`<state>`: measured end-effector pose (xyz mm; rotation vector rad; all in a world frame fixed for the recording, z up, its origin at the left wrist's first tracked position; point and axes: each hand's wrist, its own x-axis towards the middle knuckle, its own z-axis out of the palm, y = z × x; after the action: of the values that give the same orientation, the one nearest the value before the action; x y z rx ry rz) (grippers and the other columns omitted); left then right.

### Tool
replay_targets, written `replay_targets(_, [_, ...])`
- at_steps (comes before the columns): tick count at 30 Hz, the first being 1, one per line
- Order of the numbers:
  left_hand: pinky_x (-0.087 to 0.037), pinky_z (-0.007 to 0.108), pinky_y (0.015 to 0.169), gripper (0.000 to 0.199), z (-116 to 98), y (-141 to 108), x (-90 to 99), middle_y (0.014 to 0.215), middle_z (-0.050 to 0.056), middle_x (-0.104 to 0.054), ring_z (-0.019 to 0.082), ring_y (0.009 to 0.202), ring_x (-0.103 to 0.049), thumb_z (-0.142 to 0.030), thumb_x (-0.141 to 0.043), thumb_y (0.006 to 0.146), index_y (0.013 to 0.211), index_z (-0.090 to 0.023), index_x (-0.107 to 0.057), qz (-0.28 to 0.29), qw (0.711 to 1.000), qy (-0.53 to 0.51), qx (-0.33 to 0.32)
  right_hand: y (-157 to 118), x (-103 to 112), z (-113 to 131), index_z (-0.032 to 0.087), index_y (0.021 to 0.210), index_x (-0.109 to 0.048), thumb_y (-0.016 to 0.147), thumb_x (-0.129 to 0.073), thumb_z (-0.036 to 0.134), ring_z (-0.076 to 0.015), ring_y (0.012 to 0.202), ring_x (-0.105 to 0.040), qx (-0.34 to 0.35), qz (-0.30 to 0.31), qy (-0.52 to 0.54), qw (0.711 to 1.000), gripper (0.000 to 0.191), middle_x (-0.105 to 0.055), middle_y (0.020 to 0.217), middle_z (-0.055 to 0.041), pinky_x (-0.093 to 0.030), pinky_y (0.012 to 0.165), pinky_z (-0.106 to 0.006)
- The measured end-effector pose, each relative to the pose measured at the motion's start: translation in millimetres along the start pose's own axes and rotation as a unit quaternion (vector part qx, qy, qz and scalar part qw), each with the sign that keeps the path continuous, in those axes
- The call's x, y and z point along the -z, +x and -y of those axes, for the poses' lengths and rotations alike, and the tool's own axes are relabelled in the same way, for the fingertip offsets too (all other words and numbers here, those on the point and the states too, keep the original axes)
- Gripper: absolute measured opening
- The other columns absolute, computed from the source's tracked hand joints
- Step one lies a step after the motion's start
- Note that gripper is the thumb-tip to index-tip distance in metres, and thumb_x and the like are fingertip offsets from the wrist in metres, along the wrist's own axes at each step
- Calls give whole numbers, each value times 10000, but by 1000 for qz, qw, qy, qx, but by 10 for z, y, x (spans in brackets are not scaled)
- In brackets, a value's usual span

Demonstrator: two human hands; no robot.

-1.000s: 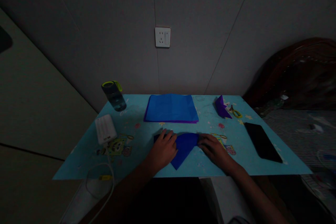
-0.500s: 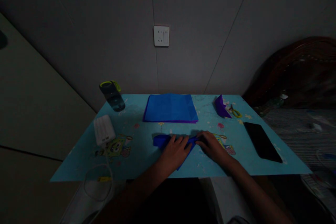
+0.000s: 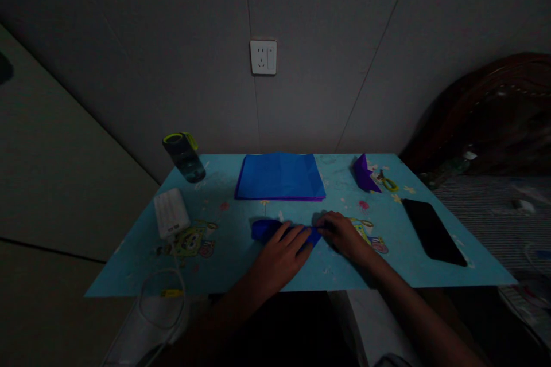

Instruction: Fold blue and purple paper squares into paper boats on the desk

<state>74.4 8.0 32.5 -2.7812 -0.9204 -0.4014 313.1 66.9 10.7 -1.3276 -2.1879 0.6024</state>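
Paper (image 3: 263, 230), deep blue, creased and narrowly folded, lies on the smooth printed tabletop (image 3: 232, 272) beneath my left hand (image 3: 282, 255), fingers spread and pressing down. My right hand (image 3: 340, 235) meets the paper's right end with curled fingers; from my remote seat, in this dim light, I can't tell whether they pinch or merely touch. I judge the step to be flattening a fold; next calls for even pressure along it, edges kept aligned. Right of the paper lies a glossy black phone (image 3: 434, 232); left, a white power bank (image 3: 171, 212). Beyond it sit flat blue sheets (image 3: 280, 178) and, farther right, a sharp-pointed purple paper form (image 3: 365, 175).
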Motion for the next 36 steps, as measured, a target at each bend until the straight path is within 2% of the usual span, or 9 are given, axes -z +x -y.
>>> replay_targets(2, [-349, 477, 1081, 254, 122, -282, 30, 1276, 108, -605, 254, 1240, -507, -137, -463, 961, 1155, -185, -620, -77, 996, -6, 37, -12, 10, 15, 211, 856, -687, 800, -637, 146, -220, 823, -635, 4, -4, 4, 1000, 99, -700, 852, -49, -483, 771, -350])
replay_targets(4, [-402, 470, 1030, 275, 290, -585, 68, 1165, 111, -648, 253, 1156, -562, -88, -465, 936, 1119, -189, -644, -96, 991, 9, 88, -16, 26, 26, 209, 841, -686, 803, -634, 150, -217, 813, -636, 6, 1, 14, 1000, 87, -703, 845, -51, -482, 760, -345])
replay_targets(8, [-481, 449, 912, 406, 612, -953, 156, 1121, 113, -658, 256, 1026, -615, -26, -473, 889, 1210, -227, -618, 36, 989, 56, 133, -5, 39, 11, 206, 845, -684, 806, -647, 170, -224, 833, -641, 1, 10, 31, 999, 65, -705, 853, -56, -486, 786, -360])
replay_targets(13, [-504, 382, 820, 492, 748, -886, 148, 1099, 93, -651, 232, 954, -625, 7, -480, 871, 1275, -255, -580, 99, 983, 74, 139, 13, 53, -5, 216, 820, -683, 815, -639, 187, -219, 803, -639, 4, 19, 32, 999, 54, -692, 813, -45, -495, 755, -351])
replay_targets(20, [-492, 355, 793, 264, 836, -776, 13, 1008, 76, -642, 217, 909, -593, -108, -510, 931, 1120, -216, -659, 67, 991, 15, 118, 33, 88, 42, 216, 849, -681, 841, -613, 197, -223, 816, -638, 6, 28, 38, 999, 71, -692, 841, -49, -496, 764, -359])
replay_targets(24, [-509, 363, 836, 160, 877, -764, -106, 991, 56, -647, 206, 930, -610, -216, -536, 941, 1048, -213, -655, 20, 975, -95, 198, 27, 73, 41, 214, 867, -680, 844, -617, 188, -232, 830, -638, 3, 17, 32, 999, 72, -691, 849, -55, -496, 774, -370])
replay_targets(27, [-515, 387, 915, 177, 863, -741, -166, 1128, 76, -629, 210, 1039, -615, -274, -538, 939, 1071, -192, -622, -6, 951, -153, 268, 12, 77, 62, 214, 897, -680, 858, -618, 200, -233, 839, -635, 11, 7, 28, 1000, 74, -691, 873, -63, -493, 783, -378])
replay_targets(31, [-414, 444, 1088, 145, 833, -726, -195, 1484, 98, -394, 248, 1318, -458, -231, -500, 951, 923, -179, -632, -14, 958, -155, 241, 3, 73, 58, 214, 846, -675, 854, -630, 193, -224, 828, -636, 24, 5, 33, 999, 51, -688, 855, -61, -492, 766, -363])
replay_targets(36, [-448, 386, 1077, 164, 851, -738, -257, 1279, 84, -568, 183, 1210, -543, -169, -441, 972, 980, -183, -604, -6, 964, -182, 192, 2, 47, 1, 208, 790, -670, 848, -636, 201, -208, 785, -635, 31, -2, 55, 998, 68, -671, 811, -55, -494, 725, -335])
